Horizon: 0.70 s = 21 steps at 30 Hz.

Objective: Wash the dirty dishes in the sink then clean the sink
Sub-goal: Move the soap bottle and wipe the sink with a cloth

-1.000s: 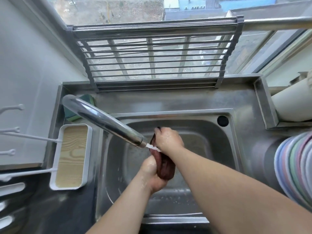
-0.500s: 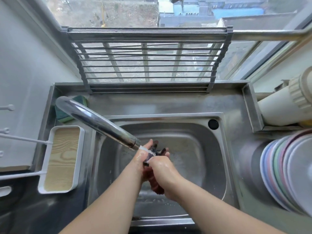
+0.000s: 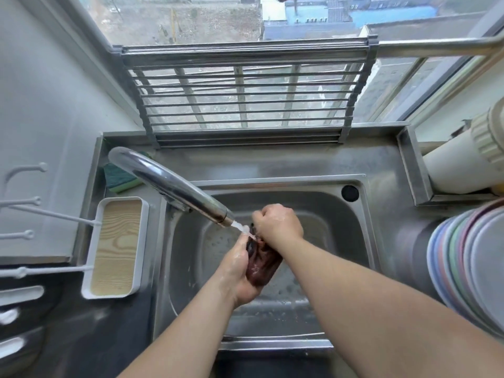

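Right hand [image 3: 278, 223] has risen; both it and left hand [image 3: 240, 271] grip dark cloth [image 3: 261, 264].

A home kitchen: steel sink [image 3: 365, 241], faucet [image 3: 174, 184], stacked plates [image 3: 469, 268], drying rack [image 3: 245, 96].

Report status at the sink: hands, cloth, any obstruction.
Both hands gripping dark red cloth over sink: left hand low, right hand on top. Faucet running onto cloth. Basin holds no dishes; plates stacked right. Nothing in the way.
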Each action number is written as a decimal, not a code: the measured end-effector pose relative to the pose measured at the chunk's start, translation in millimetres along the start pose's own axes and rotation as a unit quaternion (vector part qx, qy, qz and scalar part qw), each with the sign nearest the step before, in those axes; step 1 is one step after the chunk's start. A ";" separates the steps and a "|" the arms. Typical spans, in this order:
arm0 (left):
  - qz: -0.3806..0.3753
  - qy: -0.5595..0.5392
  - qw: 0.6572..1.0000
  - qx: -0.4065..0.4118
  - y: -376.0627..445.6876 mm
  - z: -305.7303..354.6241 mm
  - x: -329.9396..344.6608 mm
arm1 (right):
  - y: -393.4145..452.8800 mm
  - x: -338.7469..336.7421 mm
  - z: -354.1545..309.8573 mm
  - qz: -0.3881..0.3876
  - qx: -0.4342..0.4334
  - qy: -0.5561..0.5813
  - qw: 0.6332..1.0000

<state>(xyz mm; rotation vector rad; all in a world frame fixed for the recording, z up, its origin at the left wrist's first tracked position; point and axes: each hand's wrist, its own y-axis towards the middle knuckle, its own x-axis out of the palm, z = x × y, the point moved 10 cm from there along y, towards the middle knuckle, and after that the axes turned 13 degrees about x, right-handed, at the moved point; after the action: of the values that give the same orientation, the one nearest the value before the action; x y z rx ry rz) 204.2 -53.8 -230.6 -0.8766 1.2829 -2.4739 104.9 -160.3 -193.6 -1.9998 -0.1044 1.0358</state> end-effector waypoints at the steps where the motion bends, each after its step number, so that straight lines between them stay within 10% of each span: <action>1: -0.008 0.027 1.000 0.011 -4.8 8.1 -0.6 | 5.4 -1.4 13.9 -0.010 0.023 0.017 1.000; 11: 0.107 -0.054 0.985 0.124 -6.3 121.5 -34.8 | -41.4 8.1 90.8 -0.195 0.113 0.359 0.906; 21: 0.192 0.007 0.978 0.079 -24.2 130.9 -16.5 | -78.7 -30.6 117.0 -0.081 0.074 0.252 0.962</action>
<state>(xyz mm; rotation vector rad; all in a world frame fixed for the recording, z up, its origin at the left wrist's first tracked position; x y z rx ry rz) 297.4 -119.7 -160.2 -0.5170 1.1175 -2.2375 25.7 -47.4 -151.1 -2.0171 0.0809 0.3984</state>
